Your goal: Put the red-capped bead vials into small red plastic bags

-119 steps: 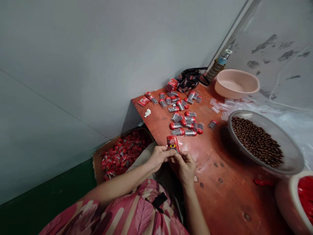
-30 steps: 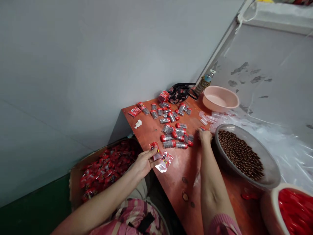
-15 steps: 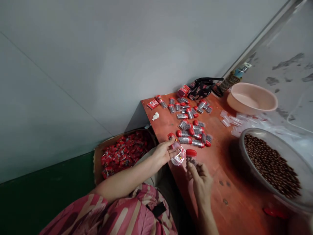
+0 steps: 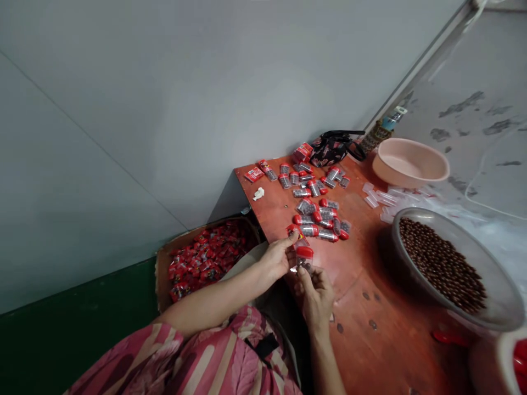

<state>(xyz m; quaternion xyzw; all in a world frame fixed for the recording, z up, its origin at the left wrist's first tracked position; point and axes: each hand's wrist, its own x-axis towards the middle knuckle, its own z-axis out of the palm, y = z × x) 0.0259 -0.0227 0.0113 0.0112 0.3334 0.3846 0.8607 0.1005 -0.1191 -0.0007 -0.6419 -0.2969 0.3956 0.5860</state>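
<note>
Right hand's (image 4: pixel 318 296) grip pinched low on the bottle (image 4: pixel 304 259), red cap (image 4: pixel 305 252) up at the tabletop's (image 4: pixel 349 269) near edge, left hand (image 4: pixel 279 259) holding the wrapper (image 4: pixel 298 236) just beside; you'd likely do best pinching lightly, squaring bottle to wrapper.

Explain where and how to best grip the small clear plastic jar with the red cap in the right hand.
Probably pinch the jar by opposite sides of its clear body, coming from the near side: the red cap points forward, away from the right hand, so this leaves it uncovered.
</note>
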